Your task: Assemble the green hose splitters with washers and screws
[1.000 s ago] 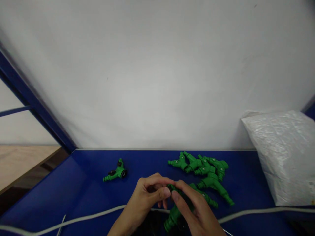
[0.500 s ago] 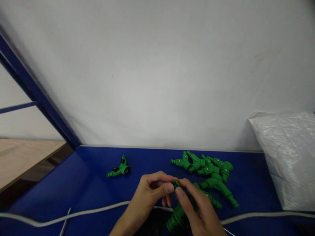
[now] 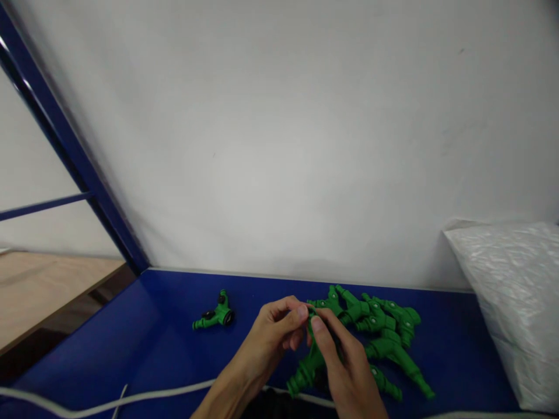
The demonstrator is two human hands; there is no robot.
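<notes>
Both of my hands meet over the blue tabletop (image 3: 144, 343) around one green plastic hose connector (image 3: 305, 372). My right hand (image 3: 345, 366) wraps its body, with a threaded end sticking out to the lower left. My left hand (image 3: 275, 331) pinches at the connector's top end with thumb and forefinger; what lies between the fingertips is too small to name. Just behind my hands lies a pile of several more green connectors (image 3: 379, 326). A single green connector with black knobs (image 3: 215, 315) lies apart to the left.
A white plastic sack (image 3: 510, 297) fills the right side of the table. A grey cable (image 3: 131, 397) runs across the front edge. A white wall stands close behind, and a blue frame post (image 3: 70, 151) slants at the left.
My hands have lifted the connector slightly and shifted toward the pile. The view has tilted, so everything on the table sits lower and further right in the frame.
</notes>
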